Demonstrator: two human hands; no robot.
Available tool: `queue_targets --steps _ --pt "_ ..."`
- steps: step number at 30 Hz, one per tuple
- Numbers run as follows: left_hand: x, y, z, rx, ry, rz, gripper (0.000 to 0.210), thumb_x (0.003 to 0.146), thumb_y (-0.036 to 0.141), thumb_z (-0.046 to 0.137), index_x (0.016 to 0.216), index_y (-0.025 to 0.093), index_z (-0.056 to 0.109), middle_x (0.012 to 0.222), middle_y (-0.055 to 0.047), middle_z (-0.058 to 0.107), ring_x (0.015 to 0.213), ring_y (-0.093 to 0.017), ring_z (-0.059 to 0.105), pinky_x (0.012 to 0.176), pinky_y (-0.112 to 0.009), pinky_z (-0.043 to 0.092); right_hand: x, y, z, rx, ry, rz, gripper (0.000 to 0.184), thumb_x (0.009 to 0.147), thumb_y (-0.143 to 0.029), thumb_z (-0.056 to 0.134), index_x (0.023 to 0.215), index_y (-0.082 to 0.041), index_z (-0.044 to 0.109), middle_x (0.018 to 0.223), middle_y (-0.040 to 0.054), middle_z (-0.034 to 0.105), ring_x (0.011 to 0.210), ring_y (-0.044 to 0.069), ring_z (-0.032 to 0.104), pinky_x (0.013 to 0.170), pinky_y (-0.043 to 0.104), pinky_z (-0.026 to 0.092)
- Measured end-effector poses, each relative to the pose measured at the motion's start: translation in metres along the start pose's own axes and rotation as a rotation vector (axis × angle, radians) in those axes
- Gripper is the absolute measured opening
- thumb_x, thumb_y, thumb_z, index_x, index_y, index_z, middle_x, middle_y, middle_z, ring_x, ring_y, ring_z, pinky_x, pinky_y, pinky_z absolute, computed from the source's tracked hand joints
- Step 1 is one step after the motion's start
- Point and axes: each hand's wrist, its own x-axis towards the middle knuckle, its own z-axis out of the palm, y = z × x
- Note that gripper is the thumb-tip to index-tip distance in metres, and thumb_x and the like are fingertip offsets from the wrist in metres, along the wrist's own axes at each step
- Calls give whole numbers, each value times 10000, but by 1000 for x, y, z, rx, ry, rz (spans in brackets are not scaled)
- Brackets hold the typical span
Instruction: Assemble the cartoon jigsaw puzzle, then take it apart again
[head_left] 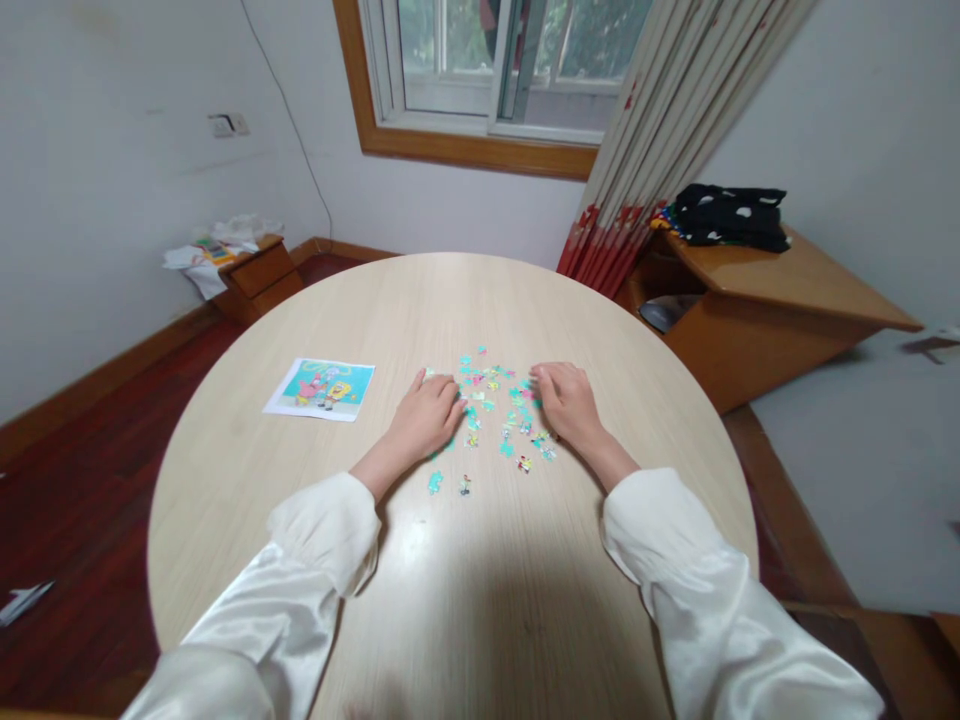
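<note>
Small jigsaw puzzle pieces (507, 450), mostly turquoise with some pink, yellow and white, lie scattered between my two hands. My left hand (429, 410) rests palm down at the left side of the pieces, its fingers loosely bent and apart, covering a few of them. Across from it, my right hand (566, 398) lies at the right side, fingers curved inward over the edge of the scatter. Neither hand visibly grips a piece. Nearer to me are a separate turquoise piece (435, 483) and a darker piece (465, 486). A cartoon picture sheet (358, 393) lies flat to the left.
Everything lies on a round pale wooden table (480, 590). Behind it are a window (480, 150) and a long curtain (637, 130). A wooden cabinet (780, 310) with black cloth (731, 220) stands at right, a small drawer unit (259, 280) at far left.
</note>
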Motion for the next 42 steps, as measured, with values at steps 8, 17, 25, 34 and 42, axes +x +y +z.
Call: queue_targets --steps 8,17,25,34,42 --pt "-8 -1 -1 -39 63 -6 266 859 161 401 679 162 597 629 -69 620 594 -169 545 591 -283 382 -22 -20 -1 -90 -74 16 417 898 -323 370 497 -212 405 473 1 475 466 117 395 532 266 257" --pt "-18 15 -14 -38 -91 -124 227 818 134 432 704 162 626 642 -74 660 588 -183 583 559 -272 350 -27 -33 2 -152 -98 4 361 847 -260 385 498 -198 454 452 11 485 460 117 416 523 257 221" --pt "-32 19 -17 -44 -145 -197 239 856 140 416 811 160 650 748 -103 700 695 -215 639 628 -290 395 -38 -45 3 -150 -106 -10 364 848 -265 385 501 -197 469 477 16 518 475 118 430 530 257 220" --pt "-46 23 -19 -28 -188 -246 232 888 192 416 849 170 644 806 -114 714 740 -225 651 634 -285 387 -52 -59 6 -163 -134 -45 363 864 -258 391 527 -189 509 506 29 567 483 120 455 532 266 212" --pt "-50 24 -21 -31 -180 -266 244 887 189 411 829 174 647 797 -111 714 740 -233 654 636 -295 384 -57 -70 4 -202 -175 -69 344 862 -230 410 558 -183 563 549 35 625 503 124 494 539 268 211"
